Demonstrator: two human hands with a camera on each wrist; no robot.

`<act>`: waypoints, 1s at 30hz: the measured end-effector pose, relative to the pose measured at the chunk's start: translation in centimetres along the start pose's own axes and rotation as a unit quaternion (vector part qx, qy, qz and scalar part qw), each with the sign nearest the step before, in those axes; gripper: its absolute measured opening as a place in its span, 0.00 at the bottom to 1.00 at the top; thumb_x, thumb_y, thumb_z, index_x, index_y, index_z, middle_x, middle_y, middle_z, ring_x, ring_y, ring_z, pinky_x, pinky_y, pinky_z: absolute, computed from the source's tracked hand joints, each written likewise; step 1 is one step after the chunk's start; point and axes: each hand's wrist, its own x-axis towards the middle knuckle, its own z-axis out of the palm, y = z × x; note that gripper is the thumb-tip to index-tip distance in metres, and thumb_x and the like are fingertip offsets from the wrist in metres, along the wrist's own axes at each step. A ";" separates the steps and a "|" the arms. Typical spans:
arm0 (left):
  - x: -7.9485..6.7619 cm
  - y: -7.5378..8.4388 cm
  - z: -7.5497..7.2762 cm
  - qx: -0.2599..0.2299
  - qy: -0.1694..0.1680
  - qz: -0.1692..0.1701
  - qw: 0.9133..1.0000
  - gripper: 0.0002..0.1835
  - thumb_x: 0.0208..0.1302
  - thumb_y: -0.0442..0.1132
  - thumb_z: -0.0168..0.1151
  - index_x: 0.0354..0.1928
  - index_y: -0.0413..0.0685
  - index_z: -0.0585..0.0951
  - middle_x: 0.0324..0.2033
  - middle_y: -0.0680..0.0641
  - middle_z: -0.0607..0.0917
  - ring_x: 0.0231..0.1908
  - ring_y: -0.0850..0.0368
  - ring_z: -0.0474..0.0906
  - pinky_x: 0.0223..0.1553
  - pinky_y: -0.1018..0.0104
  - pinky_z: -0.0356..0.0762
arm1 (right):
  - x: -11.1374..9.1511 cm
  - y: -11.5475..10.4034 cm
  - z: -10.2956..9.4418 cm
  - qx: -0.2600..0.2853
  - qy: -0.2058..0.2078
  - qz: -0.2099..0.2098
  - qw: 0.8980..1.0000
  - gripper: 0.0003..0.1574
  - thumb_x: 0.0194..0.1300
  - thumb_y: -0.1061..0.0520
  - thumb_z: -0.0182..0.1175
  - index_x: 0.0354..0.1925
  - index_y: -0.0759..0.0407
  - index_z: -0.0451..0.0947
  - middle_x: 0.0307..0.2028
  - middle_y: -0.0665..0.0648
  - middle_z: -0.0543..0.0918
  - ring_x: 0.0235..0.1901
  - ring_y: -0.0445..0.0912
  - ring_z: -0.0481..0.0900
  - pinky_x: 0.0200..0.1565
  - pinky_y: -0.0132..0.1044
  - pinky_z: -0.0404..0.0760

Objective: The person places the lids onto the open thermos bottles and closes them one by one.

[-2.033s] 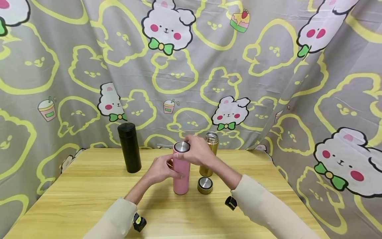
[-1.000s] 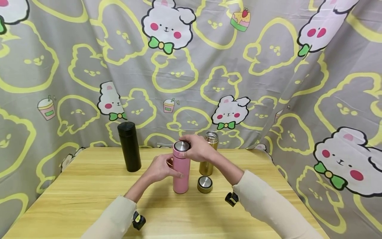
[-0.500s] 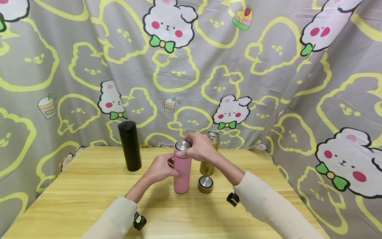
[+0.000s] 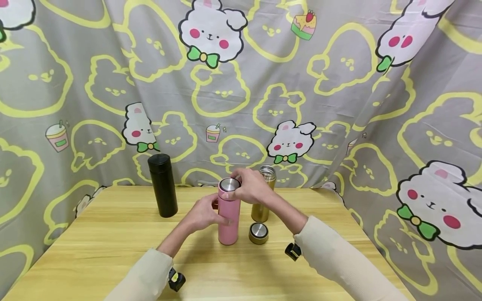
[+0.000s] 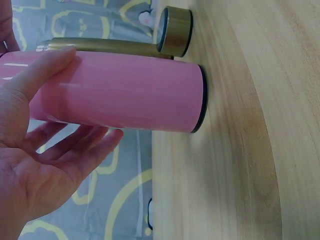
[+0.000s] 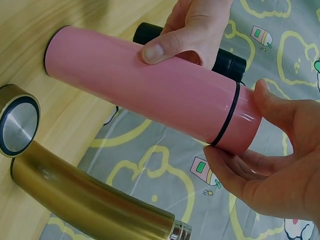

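Observation:
A pink thermos flask (image 4: 228, 221) stands upright on the wooden table, its lid (image 6: 245, 120) with a steel top in place. My left hand (image 4: 202, 214) holds the body, thumb across the near side and fingers behind it. My right hand (image 4: 251, 185) grips the lid from the right, thumb on the near side. In the right wrist view, a dark ring (image 6: 227, 114) runs between lid and body. Just right of the pink flask stands a gold flask (image 4: 260, 211) with its steel mouth uncovered, partly hidden behind my right hand. Its gold lid (image 4: 258, 233) lies on the table before it.
A black flask (image 4: 163, 186) with its lid on stands at the back left of the table (image 4: 113, 246). Behind the table hangs a grey curtain (image 4: 241, 104) printed with cartoon animals. Small black devices (image 4: 175, 280) sit at both wrists.
My right hand has shifted its grip around the pink lid, its fingers turning slightly. My left hand stays on the body, and the flasks and the gold lid keep their places.

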 end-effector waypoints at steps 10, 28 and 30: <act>-0.2 0.7 0.1 -0.013 0.010 0.013 1.000 0.48 0.40 0.41 0.85 0.67 0.60 0.72 0.53 0.50 0.84 0.55 0.50 0.81 0.51 0.53 0.82 | 0.0 0.0 -0.1 0.000 -0.003 0.000 1.000 0.38 0.50 0.40 0.79 0.55 0.55 0.80 0.42 0.55 0.87 0.43 0.49 0.82 0.46 0.42 0.80; 0.2 -0.2 -0.1 -0.026 -0.008 0.020 0.999 0.42 0.39 0.44 0.85 0.61 0.55 0.77 0.46 0.49 0.86 0.46 0.54 0.82 0.46 0.59 0.83 | 0.2 0.2 -0.7 0.088 -0.072 0.014 0.993 0.48 0.52 0.46 0.80 0.66 0.57 0.72 0.56 0.62 0.83 0.55 0.53 0.81 0.58 0.47 0.79; 0.2 -0.3 -0.2 -0.025 -0.008 0.020 0.999 0.41 0.39 0.44 0.85 0.60 0.55 0.78 0.45 0.49 0.86 0.46 0.54 0.82 0.46 0.59 0.83 | 0.4 -0.1 -0.9 0.102 -0.095 0.010 0.990 0.49 0.52 0.51 0.79 0.69 0.58 0.69 0.62 0.63 0.80 0.60 0.54 0.79 0.62 0.49 0.77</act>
